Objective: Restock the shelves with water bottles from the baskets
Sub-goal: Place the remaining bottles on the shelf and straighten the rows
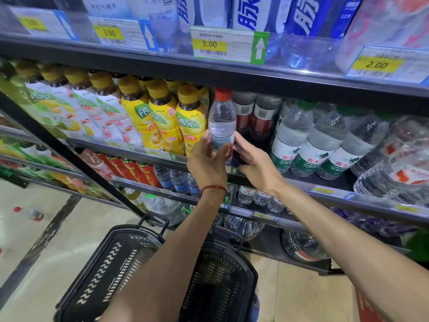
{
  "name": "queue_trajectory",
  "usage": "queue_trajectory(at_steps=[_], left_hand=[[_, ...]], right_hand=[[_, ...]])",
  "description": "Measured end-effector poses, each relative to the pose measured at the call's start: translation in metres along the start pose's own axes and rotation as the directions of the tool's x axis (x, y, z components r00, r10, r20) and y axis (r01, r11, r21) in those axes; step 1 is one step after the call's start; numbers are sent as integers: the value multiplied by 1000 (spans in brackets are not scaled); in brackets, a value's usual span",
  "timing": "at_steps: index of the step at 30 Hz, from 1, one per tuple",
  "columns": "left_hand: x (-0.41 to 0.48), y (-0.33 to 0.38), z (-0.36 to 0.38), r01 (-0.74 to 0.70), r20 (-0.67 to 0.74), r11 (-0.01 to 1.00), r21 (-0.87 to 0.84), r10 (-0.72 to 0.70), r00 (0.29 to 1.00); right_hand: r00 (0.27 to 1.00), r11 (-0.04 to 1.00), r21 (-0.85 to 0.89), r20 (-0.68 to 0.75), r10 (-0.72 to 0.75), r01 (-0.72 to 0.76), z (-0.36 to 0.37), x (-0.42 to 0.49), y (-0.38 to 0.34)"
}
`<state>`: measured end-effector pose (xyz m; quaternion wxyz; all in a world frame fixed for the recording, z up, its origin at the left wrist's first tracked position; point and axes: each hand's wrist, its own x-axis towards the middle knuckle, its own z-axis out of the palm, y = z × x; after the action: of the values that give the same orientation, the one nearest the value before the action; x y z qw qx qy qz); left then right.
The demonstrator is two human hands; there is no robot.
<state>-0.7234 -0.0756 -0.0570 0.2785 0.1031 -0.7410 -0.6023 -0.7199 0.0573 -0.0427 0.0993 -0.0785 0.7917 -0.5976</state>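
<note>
Head view: left hand [206, 162] grips the lower half of a red-capped water bottle [221, 119], fingers curled round its label. Bottle upright, at the front edge of the shelf [301, 182], in the gap ahead of both hands. Right hand [255, 166] close against the bottle's lower right side, thumb touching it; cannot tell whether it truly grips. Hands nearly together. Red cord [213, 188] on the left wrist. Left of the hands: yellow tea bottles [162, 117]. Right: green-label water bottles [301, 140]. Behind the held bottle: red-label bottles [255, 112]. Below the forearms, two black baskets [109, 263] side by side on the floor.
</note>
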Motion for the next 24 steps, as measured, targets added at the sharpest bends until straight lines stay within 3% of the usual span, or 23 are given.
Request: queue_trajectory(at_steps=[3, 7, 15, 20, 24], left_hand=[[5, -6, 6, -29, -25, 998, 58, 30, 999], [9, -9, 12, -111, -44, 985, 135, 118, 992], [14, -8, 25, -135, -86, 977, 164, 151, 985], [11, -8, 26, -69, -127, 989, 134, 87, 988], [4, -8, 31, 31, -222, 999, -20, -34, 974]], right_hand=[[1000, 1000, -8, 6, -14, 14, -1, 4, -4], [998, 988, -140, 17, -66, 68, -2, 11, 8], [999, 999, 6, 35, 31, -32, -4, 28, 11], [999, 999, 19, 32, 40, -41, -3, 29, 11], [998, 1000, 18, 71, 1, -3, -4, 26, 11]])
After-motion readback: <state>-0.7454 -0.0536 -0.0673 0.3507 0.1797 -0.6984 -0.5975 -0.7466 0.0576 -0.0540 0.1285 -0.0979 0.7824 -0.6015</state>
